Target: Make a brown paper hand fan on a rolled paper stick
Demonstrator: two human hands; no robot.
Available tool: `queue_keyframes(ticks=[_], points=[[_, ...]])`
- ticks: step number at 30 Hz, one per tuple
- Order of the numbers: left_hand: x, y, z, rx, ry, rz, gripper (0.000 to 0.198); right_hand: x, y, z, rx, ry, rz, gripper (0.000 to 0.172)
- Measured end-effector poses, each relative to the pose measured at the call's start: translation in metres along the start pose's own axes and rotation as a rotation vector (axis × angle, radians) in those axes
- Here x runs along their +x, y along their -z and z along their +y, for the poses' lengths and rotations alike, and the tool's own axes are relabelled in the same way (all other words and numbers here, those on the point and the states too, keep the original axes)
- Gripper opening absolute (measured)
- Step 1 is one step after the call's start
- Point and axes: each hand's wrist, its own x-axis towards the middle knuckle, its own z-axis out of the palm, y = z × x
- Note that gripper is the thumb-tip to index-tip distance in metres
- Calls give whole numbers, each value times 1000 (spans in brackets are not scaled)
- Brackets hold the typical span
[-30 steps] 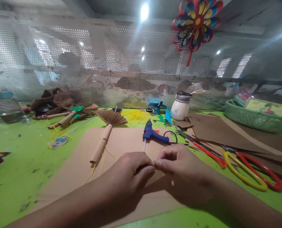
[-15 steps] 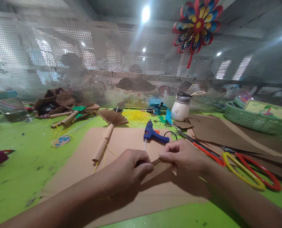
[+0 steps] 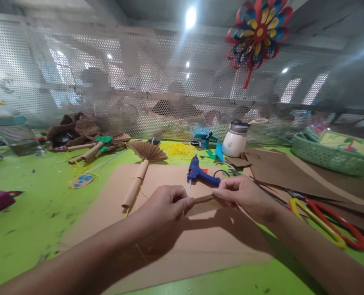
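Between my two hands a narrow brown paper strip (image 3: pixel 204 199) is held by its ends, just over a large sheet of brown paper (image 3: pixel 169 241). My left hand (image 3: pixel 171 203) pinches one end between thumb and fingers. The other end is gripped by my right hand (image 3: pixel 241 194), also closed in a pinch. Right behind the hands lies a blue glue gun (image 3: pixel 198 173) with a glue stick in its back. To the left rests a rolled brown paper tube (image 3: pixel 135 184), topped by a pleated paper fan (image 3: pixel 149 151), with yellow strands near it.
Scissors with red and yellow handles (image 3: pixel 319 221) lie by my right forearm. Brown sheets (image 3: pixel 280 172), a green basket (image 3: pixel 332 157) and a white bottle (image 3: pixel 234 141) stand farther right. A perforated screen (image 3: pixel 132 82) closes off the back, with people behind it. Yellow shreds (image 3: pixel 178 149) lie before it.
My hands have moved slightly apart, so more of the paper strip shows between them. My right hand has shifted a little to the right. The view has moved slightly.
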Motion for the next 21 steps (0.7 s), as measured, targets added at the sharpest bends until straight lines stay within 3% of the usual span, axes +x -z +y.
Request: queue_keyframes(ticks=[4, 8, 11, 13, 16, 18, 21], points=[[0, 1, -1, -138, -9, -39, 34, 0, 4, -2, 192, 15, 5, 33], [-4, 3, 0, -426, -29, -191, 33, -4, 4, -7, 444, 48, -52, 21], [-10, 3, 3, -579, -45, -350, 28, -12, -4, -11, 415, 99, -249, 31], [-14, 0, 4, -670, -30, -453, 26, -17, -11, -14, 366, 152, -351, 28], [-19, -11, 5, -808, 7, -562, 26, -22, -19, -18, 321, 198, -327, 10], [-21, -20, 4, -875, 36, -573, 28, -22, -20, -21, 284, 200, -305, 7], [-18, -27, 3, -864, 96, -448, 32, -20, -19, -25, 178, 164, -300, 15]])
